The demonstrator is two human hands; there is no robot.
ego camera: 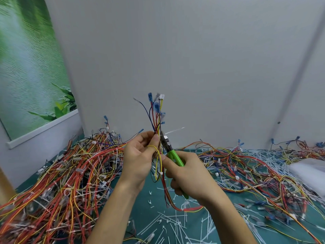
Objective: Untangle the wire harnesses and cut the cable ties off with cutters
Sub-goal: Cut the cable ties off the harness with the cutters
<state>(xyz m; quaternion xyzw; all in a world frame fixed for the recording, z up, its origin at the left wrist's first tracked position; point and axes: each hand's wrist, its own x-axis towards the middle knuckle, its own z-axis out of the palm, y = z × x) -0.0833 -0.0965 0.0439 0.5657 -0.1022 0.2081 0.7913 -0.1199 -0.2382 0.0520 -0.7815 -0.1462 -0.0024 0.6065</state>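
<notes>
My left hand (139, 155) grips a wire harness (157, 117) upright above the table, thumb and fingers curled round the bundle. Its red, yellow, blue and black wires end in blue and white connectors at the top, and the lower wires hang down between my hands. My right hand (186, 175) holds green-handled cutters (173, 155), whose metal jaws (164, 139) sit against the bundle just right of my left thumb. A white cable tie tail (174, 130) sticks out to the right from the bundle at the jaws.
A big heap of tangled harnesses (66, 173) covers the green table (154, 203) on the left. More harnesses (255, 169) spread on the right. Cut white ties (168, 224) litter the near middle. A white bag (309, 171) lies far right. Grey walls stand behind.
</notes>
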